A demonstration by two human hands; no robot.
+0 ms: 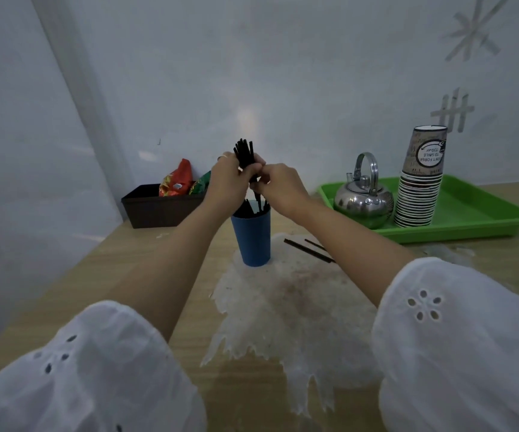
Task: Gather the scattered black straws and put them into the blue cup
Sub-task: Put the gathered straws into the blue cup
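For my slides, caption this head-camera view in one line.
Left hand and right hand grip black straws over the blue cup; two loose straws lie nearby.

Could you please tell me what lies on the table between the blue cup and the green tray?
In the head view, loose black straws lie there, between the blue cup and the green tray, partly hidden by the right forearm.

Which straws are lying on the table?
The loose straws right of the blue cup; the bundle stands gripped in the left hand and right hand.
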